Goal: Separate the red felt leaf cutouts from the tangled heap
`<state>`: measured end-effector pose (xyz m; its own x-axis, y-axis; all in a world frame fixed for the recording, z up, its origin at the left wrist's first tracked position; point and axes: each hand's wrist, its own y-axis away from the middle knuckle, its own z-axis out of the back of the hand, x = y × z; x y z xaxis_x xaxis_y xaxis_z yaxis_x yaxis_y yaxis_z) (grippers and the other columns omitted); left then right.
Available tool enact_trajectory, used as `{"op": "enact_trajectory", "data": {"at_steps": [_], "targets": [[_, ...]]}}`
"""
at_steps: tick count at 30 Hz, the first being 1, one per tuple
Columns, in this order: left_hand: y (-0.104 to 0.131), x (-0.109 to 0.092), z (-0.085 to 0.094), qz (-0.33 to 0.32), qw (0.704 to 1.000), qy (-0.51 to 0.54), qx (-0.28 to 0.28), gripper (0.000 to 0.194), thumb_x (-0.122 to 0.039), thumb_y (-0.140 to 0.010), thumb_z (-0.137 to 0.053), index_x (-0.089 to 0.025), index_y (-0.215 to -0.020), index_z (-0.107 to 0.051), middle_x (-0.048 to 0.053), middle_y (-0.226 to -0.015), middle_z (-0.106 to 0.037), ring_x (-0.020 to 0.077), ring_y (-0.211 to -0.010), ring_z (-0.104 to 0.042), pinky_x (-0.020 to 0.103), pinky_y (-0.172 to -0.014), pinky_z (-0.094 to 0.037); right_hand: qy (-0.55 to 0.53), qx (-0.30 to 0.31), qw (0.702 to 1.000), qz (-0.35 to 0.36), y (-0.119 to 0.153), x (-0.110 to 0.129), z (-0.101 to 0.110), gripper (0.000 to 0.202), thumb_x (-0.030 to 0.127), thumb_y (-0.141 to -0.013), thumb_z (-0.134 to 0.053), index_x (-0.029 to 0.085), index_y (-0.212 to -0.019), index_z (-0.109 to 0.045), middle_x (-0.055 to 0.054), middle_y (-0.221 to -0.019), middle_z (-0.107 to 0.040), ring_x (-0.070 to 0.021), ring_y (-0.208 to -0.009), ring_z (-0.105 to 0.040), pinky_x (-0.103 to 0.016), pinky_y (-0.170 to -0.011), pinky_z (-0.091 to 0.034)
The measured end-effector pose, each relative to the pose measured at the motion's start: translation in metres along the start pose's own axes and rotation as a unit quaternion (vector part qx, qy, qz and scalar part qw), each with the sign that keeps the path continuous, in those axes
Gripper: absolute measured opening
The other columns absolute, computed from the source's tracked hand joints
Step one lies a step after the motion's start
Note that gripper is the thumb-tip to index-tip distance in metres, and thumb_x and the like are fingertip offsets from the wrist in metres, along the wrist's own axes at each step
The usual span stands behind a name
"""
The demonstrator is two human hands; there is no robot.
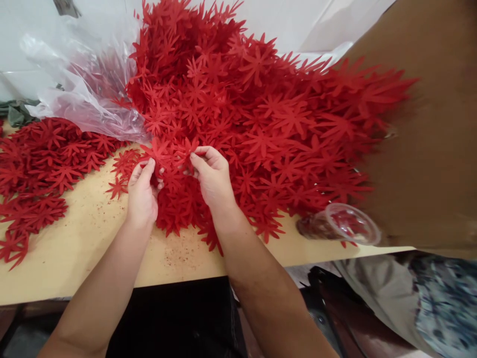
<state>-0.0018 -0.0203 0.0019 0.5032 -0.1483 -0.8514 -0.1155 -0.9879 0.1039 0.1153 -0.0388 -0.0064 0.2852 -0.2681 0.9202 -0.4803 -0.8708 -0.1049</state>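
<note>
My left hand (143, 191) is closed, its thumb and forefinger pinching a red petal-shaped artificial flower piece (156, 150). To its right, my right hand (215, 179) pinches another red flower piece (186, 150) between thumb and fingers. Both hands are a short way apart, at the front left of a large heap of red flower pieces (257, 119). The tips of some fingers are hidden behind the red pieces, so I cannot tell how many each hand holds.
A smaller red pile (48, 154) lies on the pale table (93, 248) at left. Behind it is a clear plastic bag (93, 94). A clear plastic cup (352, 223) lies tipped near the front edge, beside a brown cardboard panel (428, 149). Patterned fabric (447, 298) shows lower right.
</note>
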Motion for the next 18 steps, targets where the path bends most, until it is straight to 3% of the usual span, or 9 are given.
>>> {"op": "enact_trajectory", "data": {"at_steps": [6, 12, 15, 18], "targets": [[0.005, 0.002, -0.004, 0.008, 1.000, -0.019, -0.004, 0.025, -0.035, -0.067, -0.066, -0.020, -0.071, -0.046, -0.007, -0.058, -0.054, 0.0027, -0.046, -0.047, 0.016, -0.046, -0.037, -0.016, 0.015, 1.000, -0.011, 0.000, 0.002, 0.000, 0.019, 0.031, -0.064, -0.070, 0.022, -0.072, -0.055, 0.006, -0.065, -0.052, -0.0051, -0.055, -0.047, -0.021, -0.054, -0.041], [0.007, 0.003, -0.004, 0.022, 1.000, 0.000, -0.003, 0.022, -0.031, -0.063, -0.069, -0.020, -0.069, -0.050, -0.007, -0.058, -0.056, 0.0034, -0.049, -0.050, 0.015, -0.044, -0.035, 0.000, 0.001, 1.000, -0.007, -0.001, -0.001, 0.001, 0.032, 0.043, -0.067, -0.068, 0.021, -0.058, -0.047, 0.007, -0.049, -0.044, -0.0045, -0.044, -0.035, -0.021, -0.044, -0.030], [0.009, 0.007, -0.002, -0.006, 0.999, -0.040, 0.034, 0.020, -0.032, -0.062, -0.070, -0.020, -0.068, -0.055, -0.005, -0.061, -0.058, 0.0047, -0.052, -0.050, 0.017, -0.046, -0.038, 0.028, -0.018, 0.999, 0.001, -0.002, -0.003, 0.003, 0.035, 0.048, -0.071, -0.062, 0.020, -0.056, -0.049, 0.006, -0.050, -0.045, -0.0060, -0.045, -0.038, -0.022, -0.045, -0.032], [0.012, 0.011, 0.001, -0.035, 0.991, -0.086, 0.091, 0.017, -0.033, -0.063, -0.071, -0.021, -0.071, -0.061, -0.004, -0.068, -0.062, 0.0056, -0.057, -0.053, 0.018, -0.051, -0.043, 0.031, 0.009, 0.999, 0.013, -0.002, -0.003, 0.002, 0.035, 0.053, -0.074, -0.057, 0.021, -0.059, -0.054, 0.003, -0.054, -0.053, -0.0097, -0.057, -0.051, -0.025, -0.055, -0.041]]}}
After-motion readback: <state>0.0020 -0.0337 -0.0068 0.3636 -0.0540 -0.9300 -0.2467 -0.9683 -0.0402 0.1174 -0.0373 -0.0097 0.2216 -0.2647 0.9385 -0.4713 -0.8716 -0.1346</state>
